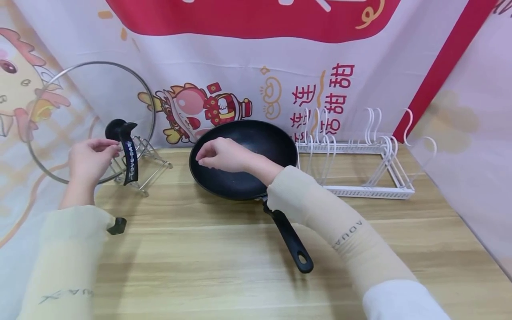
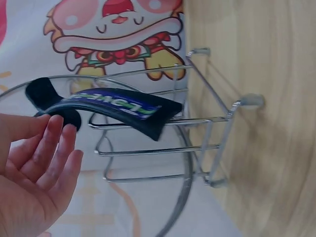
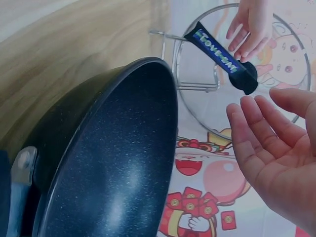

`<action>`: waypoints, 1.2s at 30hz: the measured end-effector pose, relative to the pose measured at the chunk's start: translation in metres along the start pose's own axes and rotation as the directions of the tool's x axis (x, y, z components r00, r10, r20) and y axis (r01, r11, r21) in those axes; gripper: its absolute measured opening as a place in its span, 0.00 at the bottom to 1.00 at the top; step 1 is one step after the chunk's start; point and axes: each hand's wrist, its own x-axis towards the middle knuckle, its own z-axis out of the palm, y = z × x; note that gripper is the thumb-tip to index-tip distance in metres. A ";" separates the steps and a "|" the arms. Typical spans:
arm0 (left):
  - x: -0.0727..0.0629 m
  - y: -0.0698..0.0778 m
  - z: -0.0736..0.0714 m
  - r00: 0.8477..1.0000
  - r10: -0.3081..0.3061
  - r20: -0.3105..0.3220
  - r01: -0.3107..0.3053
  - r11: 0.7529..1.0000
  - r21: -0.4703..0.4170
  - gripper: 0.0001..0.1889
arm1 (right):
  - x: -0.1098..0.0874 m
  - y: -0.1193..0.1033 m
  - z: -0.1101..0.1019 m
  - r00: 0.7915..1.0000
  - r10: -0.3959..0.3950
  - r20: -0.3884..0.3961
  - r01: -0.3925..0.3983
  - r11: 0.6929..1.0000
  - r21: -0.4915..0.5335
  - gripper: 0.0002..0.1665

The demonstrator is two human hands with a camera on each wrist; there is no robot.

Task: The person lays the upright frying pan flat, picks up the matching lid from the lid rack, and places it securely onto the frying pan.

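Observation:
A glass pot lid (image 1: 153, 104) with a metal rim stands upright in a small wire rack (image 1: 156, 175) at the left. Its curved black handle (image 1: 130, 161) carries printed lettering and faces me. My left hand (image 1: 91, 161) is right beside the handle's round base, its fingers loosely bent and not wrapped round it, as the left wrist view (image 2: 42, 165) shows. A black frying pan (image 1: 256, 138) sits in the middle, handle toward me. My right hand (image 1: 226, 155) hovers over the pan, fingers relaxed with nothing in them; the right wrist view shows its palm (image 3: 281, 158).
A white rack (image 1: 368, 192) with upright curved hooks stands right of the pan, partly behind it. The wooden table (image 1: 208, 262) meets a printed cloth backdrop (image 1: 240, 58) at the back. A small black piece (image 1: 117, 226) shows by the left cuff.

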 end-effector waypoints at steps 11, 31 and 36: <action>0.001 -0.017 0.017 0.993 0.089 -0.072 -0.080 0.989 0.121 0.15 | 0.029 0.001 0.015 0.999 0.014 -0.033 -0.013 1.000 0.018 0.16; 0.002 -0.027 0.027 0.986 0.140 -0.087 -0.131 0.986 0.103 0.14 | 0.072 0.000 0.038 0.987 -0.002 -0.160 0.007 1.000 0.030 0.14; 0.003 -0.025 0.027 0.988 0.127 -0.086 -0.118 0.988 0.103 0.14 | 0.081 0.004 0.045 0.981 -0.022 -0.191 0.031 0.998 0.046 0.14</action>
